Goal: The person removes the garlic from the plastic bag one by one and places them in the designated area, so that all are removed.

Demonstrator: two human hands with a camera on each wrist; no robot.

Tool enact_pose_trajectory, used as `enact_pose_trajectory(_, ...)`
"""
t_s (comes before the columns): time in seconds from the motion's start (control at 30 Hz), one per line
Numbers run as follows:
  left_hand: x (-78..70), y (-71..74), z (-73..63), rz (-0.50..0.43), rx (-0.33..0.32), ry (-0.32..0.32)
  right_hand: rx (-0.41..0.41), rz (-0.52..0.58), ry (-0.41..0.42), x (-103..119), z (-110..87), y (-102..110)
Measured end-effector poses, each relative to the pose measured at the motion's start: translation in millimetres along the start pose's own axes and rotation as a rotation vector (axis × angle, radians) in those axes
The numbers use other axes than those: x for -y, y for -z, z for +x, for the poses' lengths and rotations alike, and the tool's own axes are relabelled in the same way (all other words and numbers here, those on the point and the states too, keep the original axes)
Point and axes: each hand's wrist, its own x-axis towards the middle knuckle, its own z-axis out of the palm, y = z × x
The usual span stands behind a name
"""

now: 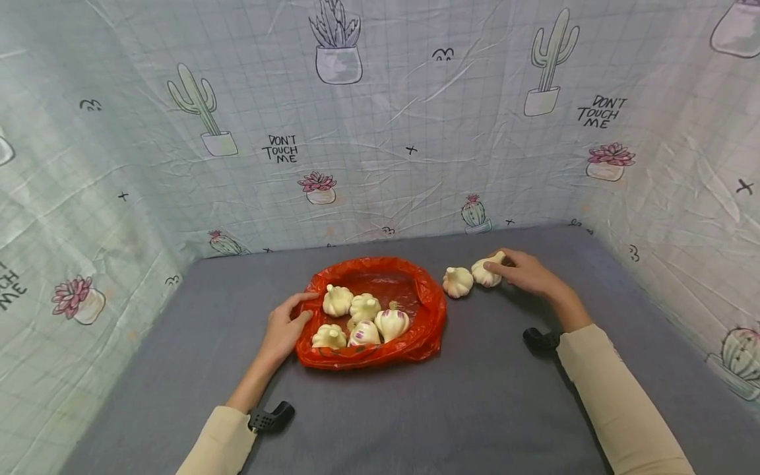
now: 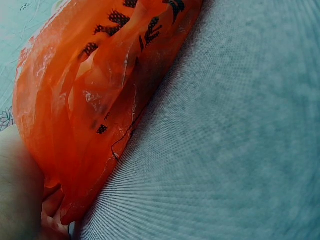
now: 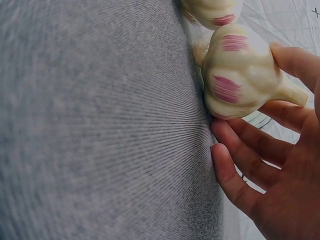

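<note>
A red plastic bag (image 1: pixel 436 316) lies with its mouth spread wide, and several garlic bulbs (image 1: pixel 392 324) rest inside it. At its left rim my left hand (image 1: pixel 282 328) holds the plastic between thumb and fingers; the left wrist view shows the bag's crinkled side (image 2: pixel 110 100) with dark print. To the right of the bag, my right hand (image 1: pixel 530 272) grips a garlic bulb (image 3: pixel 237 75) with purple streaks, thumb on one side and fingers on the other. That bulb sits low at the cloth. Right beside it stands another garlic bulb (image 1: pixel 457 282).
A grey cloth (image 1: pixel 380 415) covers the table. Behind and on both sides hangs a pale curtain (image 1: pixel 392 119) printed with cacti and lettering. Each wrist wears a black camera band, one at the left wrist (image 1: pixel 271 417) and one at the right (image 1: pixel 541 340).
</note>
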Motion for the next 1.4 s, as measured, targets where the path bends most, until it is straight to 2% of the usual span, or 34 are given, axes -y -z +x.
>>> enact_pose_trajectory(0.37, 0.6, -0.4, 0.1, 0.011, -0.007, -0.011, -0.011, 0.007, -0.002, -1, 0.1, -2)
enact_pose_trajectory(0.63, 1.7, -0.8, 0.6, -0.004, 0.006, -0.004, -0.114, -0.047, -0.026, 0, 3.9, -17)
enact_pose_trajectory(0.83, 2.1, -0.5, 2.9, -0.001, 0.002, -0.009, -0.152, -0.015, -0.005, 2, 10.1, -27)
enact_pose_trajectory(1.1, 1.4, -0.2, 1.7, 0.0, 0.015, -0.011, -0.119, -0.034, 0.008, 2, 7.3, -22)
enact_pose_trajectory(1.4, 1.2, -0.4, -0.1, -0.002, 0.007, -0.015, -0.049, -0.027, -0.019, 10, 4.4, -16)
